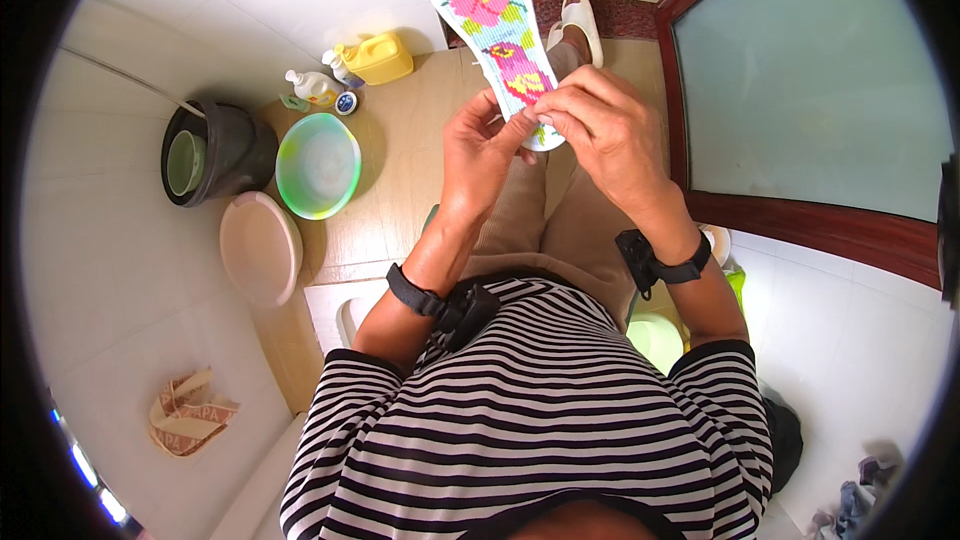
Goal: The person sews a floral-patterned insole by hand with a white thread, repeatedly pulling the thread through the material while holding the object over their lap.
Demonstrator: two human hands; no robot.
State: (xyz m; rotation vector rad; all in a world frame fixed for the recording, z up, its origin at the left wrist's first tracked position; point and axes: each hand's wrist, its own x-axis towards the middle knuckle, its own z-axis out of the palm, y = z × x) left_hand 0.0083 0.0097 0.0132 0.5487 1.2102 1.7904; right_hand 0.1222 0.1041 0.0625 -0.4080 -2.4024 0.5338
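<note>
An embroidered shoe insole (487, 22) with a white edge, pink flowers and a bird pattern is held up above my lap. Its narrow heel end sits between my two hands, and its wide end reaches past the top of the picture. My left hand (480, 142) grips the heel's left edge, the thumb on the patterned face and the other fingers behind. On the heel's right side, my right hand (607, 127) pinches the surface with thumb and fingertips close to the left thumb. Whether a needle or thread is between those fingertips cannot be seen.
To the left stand a green basin (319, 165), a pink basin (260, 249) and a black bucket (251, 146). Beyond them are a yellow jug (382, 58) and a white bottle (311, 86). A wood-framed glass door (810, 82) is at right. A squat toilet (330, 307) lies left of me.
</note>
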